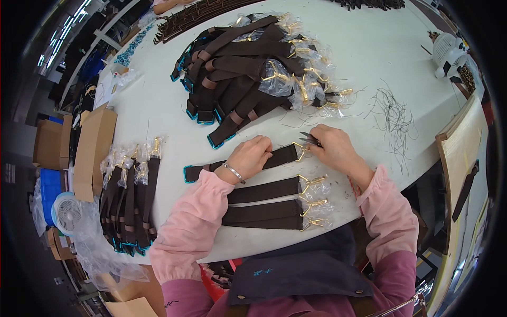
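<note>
In front of me a dark brown webbing strap (281, 158) lies slanted on the table, with a blue-wrapped buckle (188, 174) at its left end and a gold hook (301, 150) at its right. My left hand (250, 159), fingers curled, is closed over the strap's middle. Small dark thread snips (311, 139) are gripped in my right hand (335, 150), their blades pointing left just above the gold hook. Nearer to me lie more brown straps (264, 214), their gold hooks (315, 203) in clear plastic on the right; my left sleeve hides their other ends.
A large heap of brown straps (237, 68) covers the table's far middle. Loose dark threads (393, 119) are scattered at the right. More straps (129, 201) lie at the left edge, by a cardboard box (92, 153) and fan (67, 214). A white fan (449, 53) stands far right.
</note>
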A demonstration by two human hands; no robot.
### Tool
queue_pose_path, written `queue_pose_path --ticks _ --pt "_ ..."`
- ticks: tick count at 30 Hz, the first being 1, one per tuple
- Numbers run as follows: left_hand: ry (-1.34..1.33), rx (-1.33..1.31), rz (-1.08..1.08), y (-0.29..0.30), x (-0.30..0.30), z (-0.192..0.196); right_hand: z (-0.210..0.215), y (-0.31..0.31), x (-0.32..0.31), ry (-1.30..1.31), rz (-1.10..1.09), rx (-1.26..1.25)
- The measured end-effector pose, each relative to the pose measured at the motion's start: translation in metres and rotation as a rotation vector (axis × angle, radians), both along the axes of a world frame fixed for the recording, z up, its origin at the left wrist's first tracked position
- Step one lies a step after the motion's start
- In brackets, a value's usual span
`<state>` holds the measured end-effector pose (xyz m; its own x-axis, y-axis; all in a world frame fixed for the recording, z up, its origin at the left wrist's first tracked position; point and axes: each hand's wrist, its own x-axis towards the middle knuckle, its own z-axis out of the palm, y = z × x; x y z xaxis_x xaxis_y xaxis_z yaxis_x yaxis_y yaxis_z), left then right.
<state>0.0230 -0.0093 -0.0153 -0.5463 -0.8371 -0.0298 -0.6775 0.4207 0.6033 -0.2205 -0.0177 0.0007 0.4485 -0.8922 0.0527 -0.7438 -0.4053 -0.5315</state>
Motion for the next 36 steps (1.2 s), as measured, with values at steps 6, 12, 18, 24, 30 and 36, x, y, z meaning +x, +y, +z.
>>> queue_pose_path --ticks 6,12,18,24,30,36 --pt "-0.056 -0.506 -0.077 -0.001 -0.023 0.022 -0.005 0.005 -0.002 0.001 0.053 -0.034" --pt "-0.218 -0.383 -0.141 0.006 -0.036 0.001 0.001 0.005 -0.007 0.048 0.179 -0.101" --pt "-0.086 -0.336 -0.085 0.004 -0.030 -0.012 0.036 -0.005 0.003 0.210 0.237 -0.134" --pt "0.148 -0.130 0.044 -0.002 -0.030 -0.009 0.031 -0.032 0.004 0.185 0.359 0.140" --pt "0.108 0.025 0.136 -0.002 -0.031 -0.003 0.032 -0.037 0.005 0.148 0.448 0.141" --pt "0.123 0.033 0.141 -0.002 -0.032 -0.003 0.019 -0.037 0.009 0.074 0.439 0.114"
